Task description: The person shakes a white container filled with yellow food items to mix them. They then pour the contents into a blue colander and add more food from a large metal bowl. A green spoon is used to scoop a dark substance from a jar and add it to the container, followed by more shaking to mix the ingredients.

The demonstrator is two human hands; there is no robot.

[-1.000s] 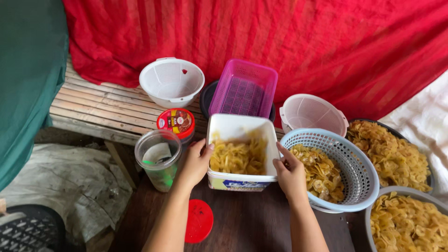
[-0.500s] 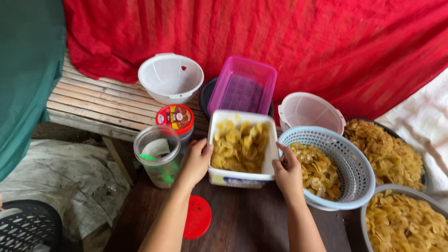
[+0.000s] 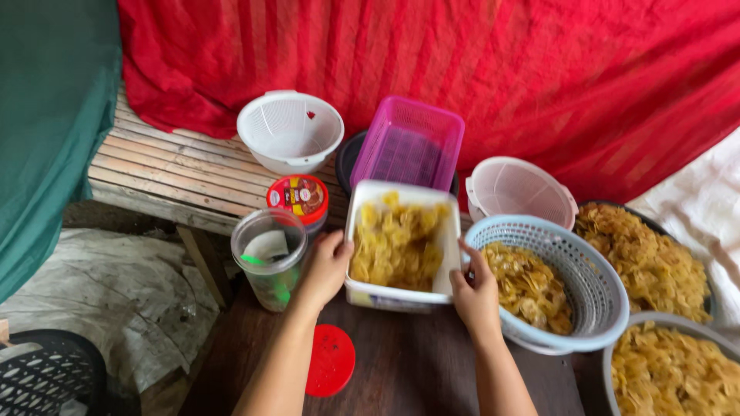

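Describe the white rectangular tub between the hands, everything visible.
The white rectangular tub looks like plastic, with rounded corners, open top and no lid on it. It holds yellow chips, blurred, filling much of it. It sits on the dark wooden table. The left hand grips its left side, the right hand its right.

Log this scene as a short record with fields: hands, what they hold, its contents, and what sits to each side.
left hand: grips the tub's left side
right hand: grips the tub's right side
tub: white, rectangular, on the dark table
contents: yellow chips, blurred
left of tub: clear jar, its red lid on the table
right of tub: blue basket of chips
behind tub: pink basket
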